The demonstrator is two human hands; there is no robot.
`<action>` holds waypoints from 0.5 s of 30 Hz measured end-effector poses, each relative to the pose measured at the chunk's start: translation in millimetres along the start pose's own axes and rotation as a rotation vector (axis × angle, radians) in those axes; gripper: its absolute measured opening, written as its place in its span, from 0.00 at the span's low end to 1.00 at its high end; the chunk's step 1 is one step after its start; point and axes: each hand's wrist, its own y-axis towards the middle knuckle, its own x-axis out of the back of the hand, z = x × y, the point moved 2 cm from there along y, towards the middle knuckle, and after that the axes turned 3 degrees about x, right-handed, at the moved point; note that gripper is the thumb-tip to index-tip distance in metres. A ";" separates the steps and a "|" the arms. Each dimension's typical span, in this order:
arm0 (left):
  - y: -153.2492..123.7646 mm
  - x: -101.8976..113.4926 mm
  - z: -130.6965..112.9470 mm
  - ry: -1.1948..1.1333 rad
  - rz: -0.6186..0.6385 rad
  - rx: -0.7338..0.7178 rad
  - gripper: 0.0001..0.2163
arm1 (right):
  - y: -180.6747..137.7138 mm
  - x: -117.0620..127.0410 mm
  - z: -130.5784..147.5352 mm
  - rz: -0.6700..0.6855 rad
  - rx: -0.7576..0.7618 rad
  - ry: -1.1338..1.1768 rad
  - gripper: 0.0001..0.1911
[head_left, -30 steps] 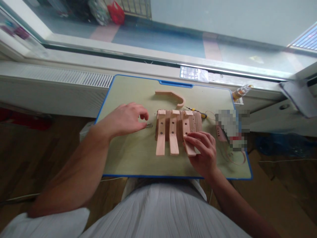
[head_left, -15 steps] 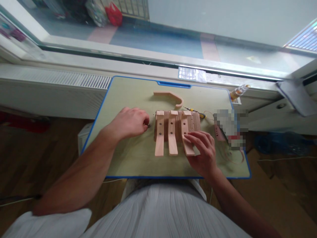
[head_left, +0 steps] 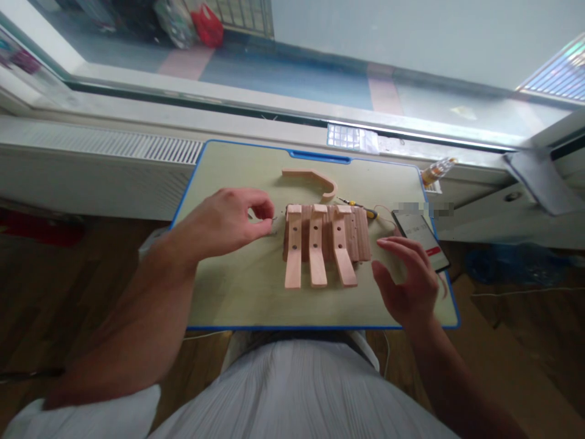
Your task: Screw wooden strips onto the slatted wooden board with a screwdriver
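Left of the wooden pieces, my left hand is closed in a pinch, with a thin, screw-like bit at its fingertips. Three bent wooden hooks lie side by side across a ridged wooden board; each has two dark holes or screw heads. My right hand hovers at the board's right with fingers apart and nothing in them. Just beyond it lies a phone. One loose wooden hook rests behind the board. A yellow-and-black screwdriver lies at the board's far right corner.
All this stands on a small table with a blue edge. Behind it are a radiator and a windowsill with a clear packet. A bottle stands past the far right corner. A thin cord lies near the phone.
My right hand has let go of the rightmost hook and moved right, towards the phone. My left hand has turned, so its pinched fingertips now show.
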 end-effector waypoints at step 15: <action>7.8 -40.0 -83.2 -0.979 0.135 -0.114 0.05 | 50.6 -39.1 22.2 0.083 -0.223 0.508 0.07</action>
